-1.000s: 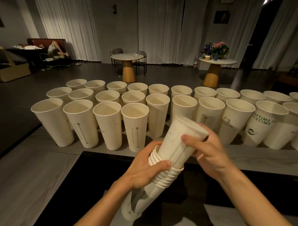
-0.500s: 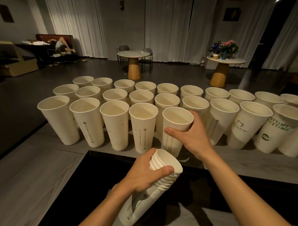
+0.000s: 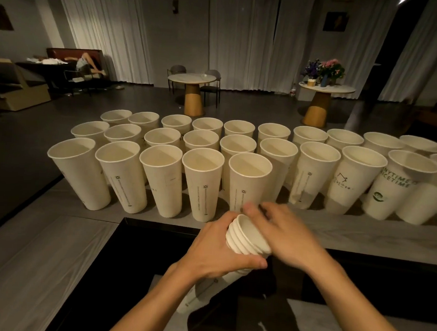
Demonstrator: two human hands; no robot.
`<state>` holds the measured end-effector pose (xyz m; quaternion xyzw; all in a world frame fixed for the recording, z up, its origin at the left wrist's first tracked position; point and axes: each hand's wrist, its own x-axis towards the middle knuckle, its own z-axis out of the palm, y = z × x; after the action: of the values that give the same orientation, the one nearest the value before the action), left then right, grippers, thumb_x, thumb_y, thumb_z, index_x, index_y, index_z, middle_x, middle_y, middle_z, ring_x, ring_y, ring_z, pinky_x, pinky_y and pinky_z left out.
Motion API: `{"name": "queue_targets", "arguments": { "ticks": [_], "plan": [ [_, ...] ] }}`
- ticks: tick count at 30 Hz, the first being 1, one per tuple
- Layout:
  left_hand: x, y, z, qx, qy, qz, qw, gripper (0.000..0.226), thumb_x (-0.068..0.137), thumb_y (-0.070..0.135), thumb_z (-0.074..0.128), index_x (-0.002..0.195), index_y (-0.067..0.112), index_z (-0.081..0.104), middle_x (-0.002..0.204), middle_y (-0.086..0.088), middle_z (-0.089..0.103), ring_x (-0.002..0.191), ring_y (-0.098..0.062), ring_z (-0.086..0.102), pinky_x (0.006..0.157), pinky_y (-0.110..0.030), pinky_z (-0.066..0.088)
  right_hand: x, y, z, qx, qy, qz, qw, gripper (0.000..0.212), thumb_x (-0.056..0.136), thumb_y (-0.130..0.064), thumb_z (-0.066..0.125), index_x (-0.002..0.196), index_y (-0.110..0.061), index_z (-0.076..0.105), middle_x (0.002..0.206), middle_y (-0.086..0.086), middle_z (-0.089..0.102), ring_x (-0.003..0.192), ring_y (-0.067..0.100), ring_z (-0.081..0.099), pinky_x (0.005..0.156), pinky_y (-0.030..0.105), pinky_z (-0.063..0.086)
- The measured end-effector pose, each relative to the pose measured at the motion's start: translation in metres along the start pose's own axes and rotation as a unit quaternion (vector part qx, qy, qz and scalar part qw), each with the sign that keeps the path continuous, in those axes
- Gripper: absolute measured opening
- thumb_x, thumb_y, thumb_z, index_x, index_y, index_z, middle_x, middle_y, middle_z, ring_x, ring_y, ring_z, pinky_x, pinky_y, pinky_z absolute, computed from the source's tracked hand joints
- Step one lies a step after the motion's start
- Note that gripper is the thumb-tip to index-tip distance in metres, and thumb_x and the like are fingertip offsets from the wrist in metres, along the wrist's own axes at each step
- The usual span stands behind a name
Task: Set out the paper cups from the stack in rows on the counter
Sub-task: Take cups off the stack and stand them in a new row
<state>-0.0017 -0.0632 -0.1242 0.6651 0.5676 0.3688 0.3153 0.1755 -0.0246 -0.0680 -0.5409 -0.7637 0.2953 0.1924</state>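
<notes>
White paper in the grip: clamped round the stack (image 3: pixel 237 242) with the left hand (image 3: pixel 217 252), thumb across the near side just under the ribbed rims, mouth tilted up and to the right, low centre of the frame. Back at that mouth now with the right hand (image 3: pixel 293 238), fingers reaching over the far rim of the top cup (image 3: pixel 253 231) (blurred, so cannot tell whether pinched yet or merely touching).

Half a second ago: same hand out over the counter (image 3: pixel 358 234), curled round a single cup being stood down. Left standing free now as the newest cup (image 3: pixel 249 181), upright, fifth from the left in the front row (image 3: pixel 160 178), just beside its neighbour and just above the stack in the frame. Behind it, two fuller back rows (image 3: pixel 238 143) running off toward the right edge.

So: one more placed, front row lengthened rightward, bare counter still showing along the near edge at right. Probably next: peel off the top cup and stand it beside the newest one.
</notes>
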Motion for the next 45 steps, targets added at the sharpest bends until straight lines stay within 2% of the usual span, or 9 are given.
{"name": "queue_targets", "arguments": {
  "ticks": [3, 8, 12, 15, 19, 23, 28, 36, 45],
  "plan": [
    [0.004, 0.019, 0.013, 0.045, 0.001, 0.037, 0.998, 0.063, 0.065, 0.059, 0.087, 0.117, 0.040, 0.057, 0.107, 0.016, 0.069, 0.097, 0.000, 0.068, 0.083, -0.038, 0.061, -0.018, -0.003, 0.006, -0.099, -0.045, -0.007, 0.994, 0.062, 0.096, -0.076, 0.024, 0.109, -0.028, 0.061, 0.101, -0.003, 0.063, 0.092, 0.013, 0.060, 0.086, 0.040, 0.051],
    [0.004, 0.039, 0.020, 0.035, -0.013, 0.064, 0.997, 0.069, 0.066, 0.056, 0.086, 0.126, 0.044, 0.053, 0.110, 0.017, 0.069, 0.102, 0.000, 0.067, 0.087, -0.038, 0.060, -0.036, -0.002, -0.014, -0.219, 0.004, -0.054, 0.974, 0.046, 0.105, -0.053, 0.029, 0.121, -0.019, 0.055, 0.115, 0.005, 0.059, 0.108, 0.023, 0.054, 0.090, 0.035, 0.039],
    [0.002, 0.044, 0.019, -0.008, -0.039, 0.048, 0.998, 0.074, 0.069, 0.057, 0.085, 0.133, 0.051, 0.049, 0.117, 0.023, 0.065, 0.110, 0.002, 0.062, 0.097, -0.038, 0.057, -0.039, 0.012, -0.052, -0.093, 0.090, -0.080, 0.988, 0.048, 0.102, -0.059, 0.039, 0.132, -0.028, 0.059, 0.123, 0.000, 0.058, 0.116, 0.016, 0.052, 0.096, 0.034, 0.040],
    [0.000, 0.043, 0.021, -0.025, -0.048, 0.034, 0.998, 0.073, 0.065, 0.065, 0.081, 0.130, 0.045, 0.053, 0.118, 0.021, 0.065, 0.111, 0.001, 0.062, 0.097, -0.040, 0.057, -0.043, 0.023, -0.071, 0.029, 0.139, -0.102, 0.985, 0.080, 0.086, -0.064, 0.065, 0.155, -0.032, 0.040, 0.137, -0.013, 0.048, 0.117, -0.005, 0.051, 0.094, 0.016, 0.041],
    [0.004, 0.050, 0.025, -0.075, -0.030, 0.038, 0.996, 0.072, 0.064, 0.065, 0.080, 0.128, 0.044, 0.054, 0.118, 0.019, 0.065, 0.112, -0.002, 0.063, 0.097, -0.041, 0.058, -0.045, 0.036, -0.051, 0.384, 0.160, -0.079, 0.906, 0.125, 0.047, -0.063, 0.092, 0.154, -0.027, 0.038, 0.138, -0.006, 0.058, 0.119, 0.007, 0.064, 0.086, 0.022, 0.057],
    [0.009, 0.052, 0.027, -0.097, -0.032, 0.042, 0.994, 0.072, 0.062, 0.059, 0.079, 0.127, 0.039, 0.055, 0.116, 0.013, 0.068, 0.108, -0.006, 0.066, 0.092, -0.034, 0.059, -0.040, 0.045, -0.027, 0.454, 0.044, -0.093, 0.885, 0.084, 0.056, -0.028, 0.093, 0.131, -0.013, 0.059, 0.116, 0.012, 0.074, 0.112, 0.030, 0.070, 0.082, 0.034, 0.060],
    [0.011, 0.041, 0.028, -0.065, -0.026, 0.004, 0.998, 0.073, 0.059, 0.070, 0.079, 0.121, 0.042, 0.053, 0.114, 0.018, 0.064, 0.103, 0.002, 0.063, 0.087, -0.027, 0.059, -0.019, 0.048, -0.058, 0.521, 0.156, -0.065, 0.837, 0.053, 0.071, -0.012, 0.087, 0.119, -0.012, 0.065, 0.108, 0.009, 0.077, 0.109, 0.033, 0.071, 0.068, 0.035, 0.062],
    [0.018, 0.023, 0.028, -0.038, -0.029, -0.035, 0.998, 0.079, 0.055, 0.076, 0.082, 0.121, 0.040, 0.056, 0.115, 0.016, 0.065, 0.107, -0.004, 0.064, 0.089, -0.027, 0.058, 0.025, 0.061, -0.046, 0.305, 0.205, -0.034, 0.929, 0.096, 0.052, -0.041, 0.099, 0.136, -0.026, 0.055, 0.126, -0.007, 0.069, 0.116, 0.012, 0.065, 0.098, 0.045, 0.056],
    [0.018, 0.020, 0.025, -0.019, -0.035, -0.026, 0.999, 0.082, 0.055, 0.076, 0.084, 0.122, 0.042, 0.054, 0.116, 0.018, 0.063, 0.110, -0.004, 0.063, 0.091, -0.030, 0.059, 0.040, 0.065, -0.026, 0.207, 0.154, -0.006, 0.966, 0.096, 0.061, -0.038, 0.096, 0.142, -0.028, 0.045, 0.133, -0.011, 0.060, 0.125, 0.014, 0.057, 0.105, 0.043, 0.050]
  ]
}}
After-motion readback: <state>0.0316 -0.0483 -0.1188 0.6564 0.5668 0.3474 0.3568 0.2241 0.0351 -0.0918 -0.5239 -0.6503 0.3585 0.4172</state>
